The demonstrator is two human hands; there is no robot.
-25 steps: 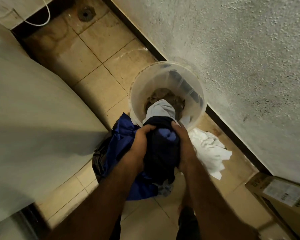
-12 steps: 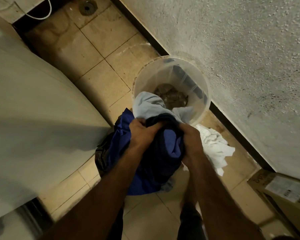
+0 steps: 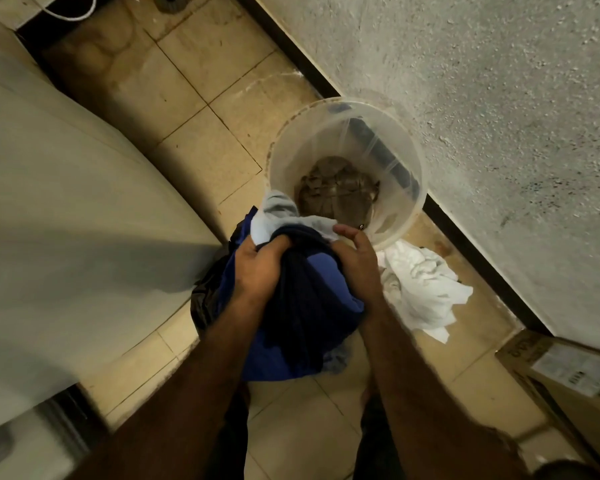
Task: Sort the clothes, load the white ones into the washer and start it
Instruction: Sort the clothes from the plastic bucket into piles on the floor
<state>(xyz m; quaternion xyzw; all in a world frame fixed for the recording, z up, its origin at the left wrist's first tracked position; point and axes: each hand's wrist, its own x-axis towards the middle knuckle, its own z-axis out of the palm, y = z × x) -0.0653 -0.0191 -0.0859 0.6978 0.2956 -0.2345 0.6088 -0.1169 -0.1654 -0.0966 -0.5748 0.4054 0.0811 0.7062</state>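
Note:
Both my hands hold a bundle of dark navy and blue clothes (image 3: 302, 306) just in front of a clear plastic bucket (image 3: 406, 143). My left hand (image 3: 260, 268) grips the bundle's left side with curled fingers. My right hand (image 3: 355, 258) clasps its right side. A pale grey-blue garment (image 3: 281, 216) lies over the top of the bundle and touches the bucket's near rim. A brownish garment (image 3: 336, 188) lies at the bucket's bottom. A pile of white clothes (image 3: 423, 289) sits on the floor right of my hands.
The washer's pale body (image 3: 66, 220) fills the left side. A rough plaster wall (image 3: 482, 98) with a dark skirting runs along the right. A cardboard box (image 3: 575, 379) stands at the lower right. Beige floor tiles (image 3: 201, 81) and a floor drain lie beyond the bucket.
The bundle has come out of the bucket toward me and to the left. The pale garment has slid off the bucket's inside, uncovering the brownish garment at the bottom.

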